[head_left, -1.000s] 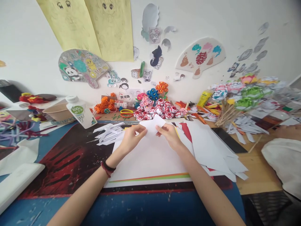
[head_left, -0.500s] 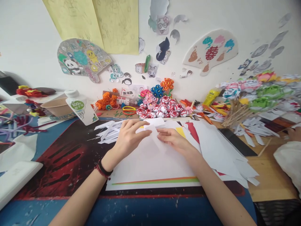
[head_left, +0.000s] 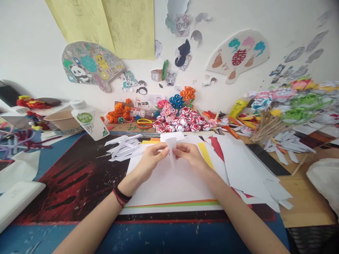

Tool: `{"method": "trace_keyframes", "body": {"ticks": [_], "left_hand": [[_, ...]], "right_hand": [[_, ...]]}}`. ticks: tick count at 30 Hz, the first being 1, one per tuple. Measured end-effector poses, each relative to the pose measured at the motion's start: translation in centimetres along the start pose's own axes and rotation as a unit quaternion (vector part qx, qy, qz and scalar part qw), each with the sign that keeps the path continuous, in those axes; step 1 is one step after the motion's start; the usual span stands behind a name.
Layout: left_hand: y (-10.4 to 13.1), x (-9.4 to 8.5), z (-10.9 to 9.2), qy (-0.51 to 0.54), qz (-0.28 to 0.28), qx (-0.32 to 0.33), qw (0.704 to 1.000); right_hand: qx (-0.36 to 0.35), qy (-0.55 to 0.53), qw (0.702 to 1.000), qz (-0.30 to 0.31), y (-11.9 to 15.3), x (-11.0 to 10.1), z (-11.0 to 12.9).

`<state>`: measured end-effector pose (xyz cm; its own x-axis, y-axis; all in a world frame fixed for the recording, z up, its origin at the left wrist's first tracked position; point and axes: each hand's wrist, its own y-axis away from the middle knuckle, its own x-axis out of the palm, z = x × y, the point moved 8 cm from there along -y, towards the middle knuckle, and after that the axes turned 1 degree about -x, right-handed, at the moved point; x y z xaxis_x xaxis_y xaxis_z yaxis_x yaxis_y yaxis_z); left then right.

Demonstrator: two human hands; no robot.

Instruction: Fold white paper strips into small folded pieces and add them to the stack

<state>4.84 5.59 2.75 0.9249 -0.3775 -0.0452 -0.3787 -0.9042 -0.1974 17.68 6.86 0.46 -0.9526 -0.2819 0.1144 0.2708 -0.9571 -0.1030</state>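
Note:
A small folded piece of white paper stands upright between my hands, narrow at the lower end and wider at the top. My left hand is closed on its left side, thumb against the paper. From the right, my right hand pinches it with thumb and fingers. Both hands are above a stack of large white sheets, with green and orange edges showing at the front. Just behind the hands lies a small pile of white paper. Cut white strips lie to the left.
Red-and-white paper flowers stand along the back by the wall. A white bottle is at the left, near a paper bowl. More white sheets spread to the right, beside a dark flat slab. A sleeve shows at the right edge.
The paper has turned from lying slanted to standing upright. My left hand has come lower, from over the top of the paper to its side; my right fingers have curled in around it.

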Motion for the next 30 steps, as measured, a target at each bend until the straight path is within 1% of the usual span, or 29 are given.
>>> {"method": "trace_keyframes", "body": {"ticks": [6, 9, 10, 12, 14, 18, 20, 24, 27, 30], "left_hand": [[0.0, -0.1, 0.6, 0.006, -0.044, -0.016, 0.999], [0.1, -0.6, 0.8, 0.003, -0.083, -0.025, 0.996], [0.1, -0.7, 0.9, 0.004, -0.096, -0.027, 0.995], [0.1, -1.1, 0.9, -0.003, -0.116, -0.026, 0.993], [0.2, -1.3, 0.8, -0.036, -0.127, -0.02, 0.991], [0.2, -1.2, 0.5, -0.116, -0.126, -0.002, 0.985], [0.2, -1.1, 0.4, -0.137, -0.12, -0.001, 0.983], [0.3, -0.7, 0.2, -0.153, -0.093, -0.012, 0.984], [0.5, -0.9, -0.5, -0.149, -0.115, -0.003, 0.982], [0.9, -1.1, -1.2, -0.157, -0.143, 0.01, 0.977]], "right_hand": [[-0.057, 0.085, 0.994, -0.031, 0.2, -0.1, 0.7], [-0.056, 0.101, 0.993, -0.016, 0.3, 0.1, 0.8], [-0.057, 0.104, 0.993, -0.019, 0.3, 0.1, 0.9], [-0.065, 0.12, 0.99, -0.046, 0.4, -0.3, 1.3], [-0.081, 0.14, 0.984, -0.074, 0.5, -0.5, 1.8], [-0.107, 0.17, 0.976, -0.084, 0.8, -0.2, 2.2], [-0.112, 0.165, 0.976, -0.09, 0.9, -0.2, 2.2], [-0.111, 0.117, 0.982, -0.102, 1.2, -0.7, 2.2], [-0.1, 0.089, 0.985, -0.109, 1.3, -1.0, 2.2], [-0.087, 0.06, 0.99, -0.096, 1.2, -0.9, 1.9]]}}
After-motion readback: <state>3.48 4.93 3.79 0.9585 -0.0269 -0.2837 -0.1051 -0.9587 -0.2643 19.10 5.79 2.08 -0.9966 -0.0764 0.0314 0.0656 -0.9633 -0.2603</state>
